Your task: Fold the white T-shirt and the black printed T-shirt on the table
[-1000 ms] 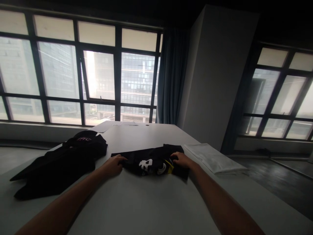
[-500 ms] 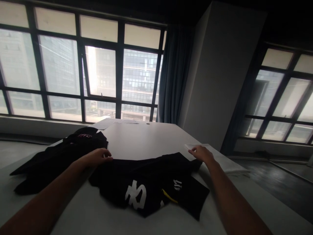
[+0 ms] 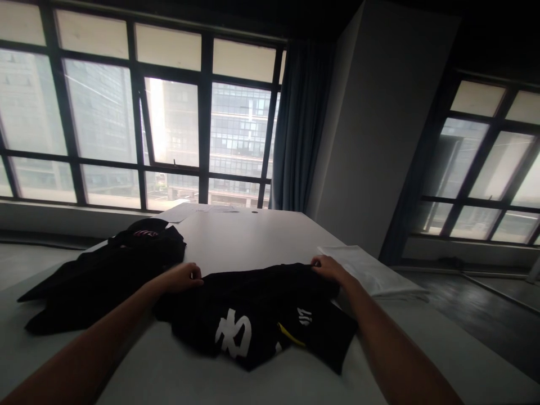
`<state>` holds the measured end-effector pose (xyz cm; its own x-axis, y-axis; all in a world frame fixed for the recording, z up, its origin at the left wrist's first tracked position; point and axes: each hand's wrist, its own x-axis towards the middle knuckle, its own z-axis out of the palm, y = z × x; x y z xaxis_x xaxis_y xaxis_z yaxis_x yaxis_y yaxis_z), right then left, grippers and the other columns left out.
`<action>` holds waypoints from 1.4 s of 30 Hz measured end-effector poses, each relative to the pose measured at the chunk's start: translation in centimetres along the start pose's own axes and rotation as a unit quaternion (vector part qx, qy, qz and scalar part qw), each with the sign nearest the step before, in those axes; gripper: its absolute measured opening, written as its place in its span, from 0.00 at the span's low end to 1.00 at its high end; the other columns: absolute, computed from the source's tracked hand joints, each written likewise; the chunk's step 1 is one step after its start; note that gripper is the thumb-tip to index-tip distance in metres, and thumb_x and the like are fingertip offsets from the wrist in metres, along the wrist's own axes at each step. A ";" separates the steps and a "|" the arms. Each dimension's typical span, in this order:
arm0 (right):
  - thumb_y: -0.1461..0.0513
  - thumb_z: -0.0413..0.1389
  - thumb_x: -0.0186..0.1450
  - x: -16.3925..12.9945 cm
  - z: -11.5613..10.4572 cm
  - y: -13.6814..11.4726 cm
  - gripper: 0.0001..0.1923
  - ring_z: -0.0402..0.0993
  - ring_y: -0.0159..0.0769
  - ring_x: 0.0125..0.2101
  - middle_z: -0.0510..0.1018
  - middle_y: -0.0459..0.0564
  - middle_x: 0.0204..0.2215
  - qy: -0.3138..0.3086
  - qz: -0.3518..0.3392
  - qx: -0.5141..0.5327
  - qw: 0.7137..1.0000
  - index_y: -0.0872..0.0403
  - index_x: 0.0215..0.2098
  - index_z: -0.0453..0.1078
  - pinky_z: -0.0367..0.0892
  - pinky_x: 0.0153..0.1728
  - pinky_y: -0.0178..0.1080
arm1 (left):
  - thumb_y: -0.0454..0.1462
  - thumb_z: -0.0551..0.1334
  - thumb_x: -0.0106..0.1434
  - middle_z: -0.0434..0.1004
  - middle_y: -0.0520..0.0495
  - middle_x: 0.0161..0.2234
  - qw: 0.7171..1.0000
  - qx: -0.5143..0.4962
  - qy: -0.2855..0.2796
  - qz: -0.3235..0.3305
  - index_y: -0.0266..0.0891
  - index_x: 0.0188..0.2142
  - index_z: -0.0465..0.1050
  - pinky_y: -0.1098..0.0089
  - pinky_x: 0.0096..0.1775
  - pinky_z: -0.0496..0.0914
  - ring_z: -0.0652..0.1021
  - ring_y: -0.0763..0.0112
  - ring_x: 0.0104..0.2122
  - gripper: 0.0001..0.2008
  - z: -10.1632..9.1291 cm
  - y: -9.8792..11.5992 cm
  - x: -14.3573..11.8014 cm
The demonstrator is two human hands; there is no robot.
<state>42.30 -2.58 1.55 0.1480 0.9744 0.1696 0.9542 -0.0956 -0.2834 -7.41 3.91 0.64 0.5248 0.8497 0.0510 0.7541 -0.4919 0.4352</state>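
Note:
A black T-shirt (image 3: 278, 292) with white lettering and a small yellow strip lies bunched across the white table in front of me. At its far left edge, my left hand (image 3: 185, 277) pinches the cloth with closed fingers. My right hand (image 3: 329, 268) is closed on the far right edge of the same shirt, its fingertips at the fabric. Between the two hands the far edge runs nearly straight. The lower part of the shirt lies in uneven folds with pointed corners toward me.
Left of the shirt is a pile of black clothing (image 3: 113, 264) with pink lettering on top. Folded white cloth (image 3: 371, 273) lies at the table's right edge. Papers (image 3: 185, 211) rest at the far end of the white table (image 3: 253, 242), before the windows and a blue curtain (image 3: 297, 135).
My right hand has moved left and onto the far edge of the shirt, closing there. My left hand has shifted slightly right and down along the edge.

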 end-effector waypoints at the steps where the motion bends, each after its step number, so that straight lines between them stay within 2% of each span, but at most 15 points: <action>1: 0.61 0.58 0.58 -0.1 -0.8 0.0 0.08 0.75 0.36 0.35 0.80 0.48 0.33 0.040 0.004 0.012 0.999 0.54 0.35 0.76 0.66 0.37 0.34 | 0.53 0.61 0.52 0.78 0.46 0.33 1.000 -0.009 0.011 0.016 0.39 0.30 0.76 0.66 0.36 0.70 0.76 0.63 0.33 0.19 -0.6 -0.1 -0.2; 5: 0.56 0.57 0.60 -0.2 -4.5 -0.3 0.09 0.76 0.39 0.32 0.81 0.52 0.32 0.179 -0.002 0.080 0.981 0.52 0.34 0.74 0.68 0.36 0.38 | 0.57 0.59 0.55 0.75 0.48 0.30 0.996 -0.057 0.056 0.042 0.40 0.34 0.76 0.67 0.34 0.69 0.74 0.64 0.31 0.24 -4.6 -0.1 -1.4; 8: 0.54 0.58 0.59 0.8 -7.1 -0.9 0.10 0.77 0.45 0.34 0.81 0.55 0.33 0.233 -0.027 0.092 0.968 0.50 0.34 0.75 0.70 0.38 0.43 | 0.58 0.61 0.54 0.76 0.48 0.31 0.994 -0.057 0.073 0.061 0.40 0.31 0.75 0.67 0.36 0.69 0.74 0.64 0.33 0.24 -8.3 0.7 -1.5; 12: 0.52 0.55 0.62 4.9 -9.7 -2.6 0.15 0.77 0.49 0.40 0.81 0.56 0.38 0.256 -0.050 0.081 0.962 0.51 0.40 0.76 0.70 0.47 0.47 | 0.57 0.63 0.53 0.76 0.49 0.30 0.998 -0.028 0.047 0.032 0.40 0.31 0.76 0.66 0.35 0.70 0.75 0.63 0.32 0.22 -12.6 1.8 1.6; 14: 0.54 0.50 0.66 7.8 -10.0 -3.7 0.19 0.73 0.48 0.48 0.78 0.57 0.46 0.277 -0.029 0.068 0.958 0.54 0.49 0.74 0.65 0.54 0.47 | 0.55 0.62 0.55 0.77 0.47 0.31 0.998 -0.003 0.064 -0.019 0.39 0.33 0.76 0.65 0.36 0.71 0.77 0.61 0.33 0.21 -13.3 2.1 4.3; 16: 0.57 0.46 0.68 10.4 -9.1 -5.0 0.25 0.63 0.48 0.59 0.69 0.59 0.58 0.282 0.001 0.056 0.958 0.57 0.61 0.64 0.56 0.61 0.48 | 0.50 0.58 0.60 0.79 0.42 0.39 0.987 0.061 0.129 -0.077 0.38 0.38 0.77 0.62 0.40 0.71 0.78 0.57 0.39 0.19 -12.5 2.2 7.0; 18: 0.57 0.47 0.68 12.1 -7.1 -6.3 0.31 0.50 0.51 0.66 0.56 0.62 0.66 0.260 0.035 0.047 0.964 0.60 0.67 0.52 0.47 0.64 0.54 | 0.44 0.52 0.65 0.75 0.36 0.50 0.957 0.161 0.203 -0.134 0.36 0.47 0.75 0.58 0.45 0.70 0.76 0.52 0.47 0.20 -10.2 2.3 9.1; 19: 0.57 0.48 0.68 12.4 -5.8 -6.9 0.33 0.46 0.53 0.67 0.53 0.63 0.67 0.240 0.053 0.040 0.968 0.60 0.68 0.49 0.45 0.64 0.58 | 0.41 0.50 0.66 0.72 0.34 0.54 0.942 0.211 0.211 -0.153 0.36 0.53 0.72 0.55 0.47 0.69 0.73 0.49 0.52 0.21 -8.7 2.3 9.8; 21: 0.54 0.47 0.70 12.0 -2.8 -7.6 0.31 0.45 0.51 0.67 0.52 0.60 0.68 0.167 0.056 0.009 0.984 0.56 0.68 0.51 0.42 0.64 0.59 | 0.39 0.53 0.64 0.69 0.34 0.57 0.945 0.230 0.183 -0.144 0.36 0.57 0.68 0.53 0.50 0.68 0.70 0.48 0.56 0.23 -5.4 2.3 10.5; 23: 0.52 0.48 0.69 10.5 0.0 -7.6 0.29 0.49 0.49 0.66 0.57 0.58 0.66 0.065 -0.001 -0.040 0.997 0.54 0.65 0.57 0.40 0.64 0.59 | 0.41 0.55 0.64 0.73 0.36 0.55 0.957 0.226 0.133 -0.121 0.39 0.55 0.70 0.55 0.50 0.68 0.72 0.51 0.54 0.21 -2.5 2.2 10.6; 26: 0.52 0.51 0.67 7.5 2.6 -5.8 0.27 0.58 0.49 0.62 0.63 0.57 0.63 -0.036 -0.044 -0.063 0.996 0.53 0.62 0.63 0.47 0.63 0.55 | 0.49 0.55 0.64 0.76 0.37 0.53 0.971 0.210 0.063 -0.092 0.40 0.54 0.72 0.57 0.50 0.69 0.75 0.52 0.52 0.24 0.2 2.1 9.8; 30: 0.55 0.50 0.68 4.7 2.6 -2.2 0.25 0.67 0.47 0.57 0.68 0.61 0.59 -0.044 -0.013 -0.062 0.997 0.57 0.59 0.67 0.59 0.57 0.43 | 0.56 0.53 0.63 0.69 0.33 0.60 0.978 0.194 -0.018 -0.078 0.37 0.61 0.66 0.51 0.52 0.68 0.71 0.45 0.56 0.35 1.1 2.5 7.8; 34: 0.57 0.52 0.66 2.9 0.9 0.2 0.21 0.74 0.46 0.49 0.77 0.61 0.49 -0.034 0.035 -0.045 0.998 0.59 0.53 0.71 0.65 0.49 0.40 | 0.56 0.52 0.62 0.59 0.32 0.65 0.975 0.201 -0.056 -0.069 0.36 0.65 0.59 0.48 0.55 0.65 0.66 0.43 0.61 0.38 0.8 2.9 5.4; 38: 0.61 0.63 0.56 0.8 0.2 -0.3 0.21 0.76 0.44 0.43 0.79 0.55 0.44 -0.099 0.037 -0.034 0.994 0.56 0.48 0.73 0.68 0.42 0.37 | 0.55 0.55 0.60 0.57 0.35 0.66 0.977 0.192 -0.066 -0.064 0.37 0.65 0.60 0.49 0.57 0.64 0.64 0.45 0.62 0.38 0.7 3.0 3.6; 42: 0.68 0.59 0.55 -0.2 0.3 -2.0 0.09 0.76 0.41 0.38 0.79 0.54 0.38 -0.161 0.041 -0.058 0.984 0.57 0.35 0.76 0.67 0.35 0.35 | 0.55 0.57 0.58 0.56 0.36 0.67 0.975 0.187 -0.105 -0.065 0.36 0.65 0.59 0.52 0.59 0.62 0.62 0.46 0.64 0.41 0.7 3.1 2.7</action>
<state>40.31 -2.56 1.73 0.1537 0.9746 -0.1627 0.9684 -0.1813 -0.1712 -3.37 4.58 1.55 0.4553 0.8709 -0.1849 0.8900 -0.4512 0.0660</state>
